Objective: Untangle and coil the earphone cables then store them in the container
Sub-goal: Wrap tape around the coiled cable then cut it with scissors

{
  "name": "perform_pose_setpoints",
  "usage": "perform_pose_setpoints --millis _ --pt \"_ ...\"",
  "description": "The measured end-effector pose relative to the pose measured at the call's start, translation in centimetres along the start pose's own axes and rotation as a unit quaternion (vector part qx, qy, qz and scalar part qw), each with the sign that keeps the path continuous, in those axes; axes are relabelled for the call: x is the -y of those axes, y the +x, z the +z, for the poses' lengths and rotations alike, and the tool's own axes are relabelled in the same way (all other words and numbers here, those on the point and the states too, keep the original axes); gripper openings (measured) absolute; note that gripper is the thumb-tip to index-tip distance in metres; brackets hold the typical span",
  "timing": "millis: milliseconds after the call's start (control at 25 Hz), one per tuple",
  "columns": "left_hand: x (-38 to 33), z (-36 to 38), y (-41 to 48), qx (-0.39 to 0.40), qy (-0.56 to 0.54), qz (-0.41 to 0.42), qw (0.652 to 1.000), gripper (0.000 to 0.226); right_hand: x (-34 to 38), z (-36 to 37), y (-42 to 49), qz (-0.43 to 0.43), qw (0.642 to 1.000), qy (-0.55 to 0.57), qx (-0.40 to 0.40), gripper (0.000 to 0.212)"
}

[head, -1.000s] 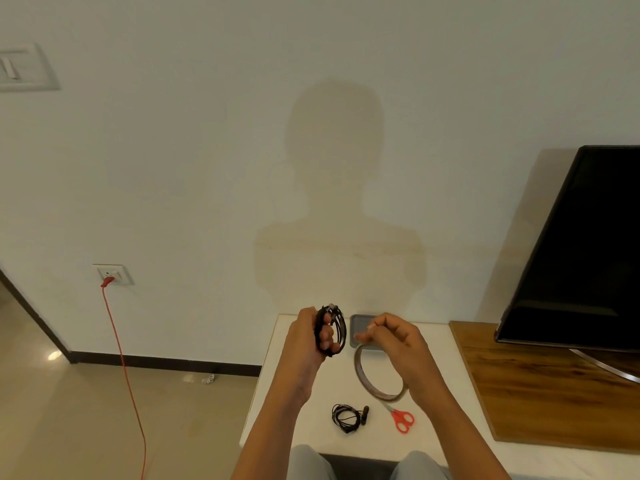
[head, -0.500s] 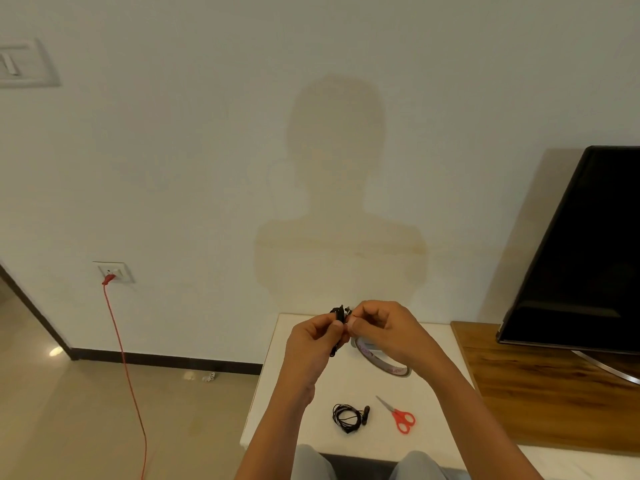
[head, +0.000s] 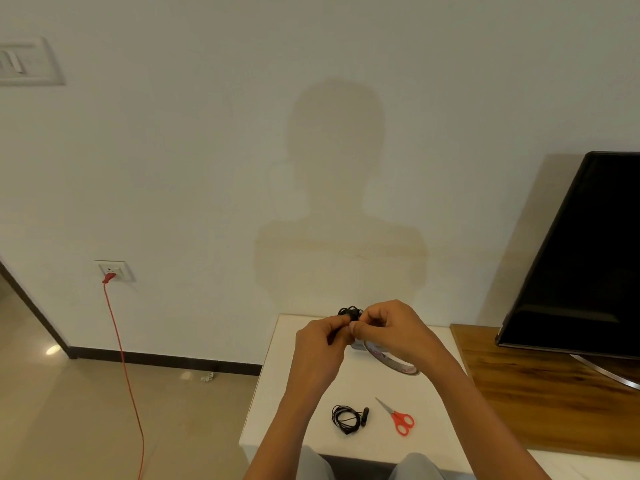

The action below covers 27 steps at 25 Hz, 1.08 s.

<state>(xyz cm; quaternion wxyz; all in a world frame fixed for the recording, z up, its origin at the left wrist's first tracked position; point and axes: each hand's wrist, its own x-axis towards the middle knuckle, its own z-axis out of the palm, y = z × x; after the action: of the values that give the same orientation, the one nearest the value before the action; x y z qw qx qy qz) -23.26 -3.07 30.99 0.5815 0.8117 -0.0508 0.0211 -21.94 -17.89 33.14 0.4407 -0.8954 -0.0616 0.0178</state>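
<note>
Near the frame's centre, the left hand (head: 320,344) and right hand (head: 389,329) cover most of the black earphone bundle (head: 349,311) and the tape roll (head: 398,363). The television (head: 585,258) runs off the right edge. The wall switch plate (head: 24,62) is cut at upper left.

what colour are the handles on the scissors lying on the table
Red handles on the small metal-bladed scissors, seen clearly in the head view, near the table's front edge.

table (head: 304,424): smooth matt white
board (head: 540,393): glossy grained wood
scissors (head: 398,418): metal blades, red plastic handles
screen (head: 585,265): glossy black
</note>
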Motion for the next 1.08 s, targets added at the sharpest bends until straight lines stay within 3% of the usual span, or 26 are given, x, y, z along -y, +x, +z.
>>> perform_pose_setpoints --millis 200,440,760,960,1080 --pt "0.0 -0.8 0.2 0.051 0.062 0.046 0.996 0.030 -0.8 0.1 0.2 0.016 1.000 0.023 0.013 0.021" --pt "0.9 -1.1 0.2 0.140 0.084 0.062 0.985 0.016 -1.4 0.4 0.3 0.024 1.000 0.010 0.015 0.022" --pt "0.8 0.4 0.2 0.077 -0.115 -0.051 0.989 0.024 -1.8 0.2 0.0 0.020 1.000 -0.011 -0.016 0.031" --pt "0.7 1.3 0.4 0.051 -0.232 -0.131 0.962 0.020 -1.1 0.2 -0.1 0.015 0.998 -0.037 -0.043 0.020" --pt "0.9 1.0 0.7 0.068 -0.263 -0.155 0.950 0.018 -0.7 -0.4 -0.2 0.013 0.999 -0.048 -0.012 0.016"
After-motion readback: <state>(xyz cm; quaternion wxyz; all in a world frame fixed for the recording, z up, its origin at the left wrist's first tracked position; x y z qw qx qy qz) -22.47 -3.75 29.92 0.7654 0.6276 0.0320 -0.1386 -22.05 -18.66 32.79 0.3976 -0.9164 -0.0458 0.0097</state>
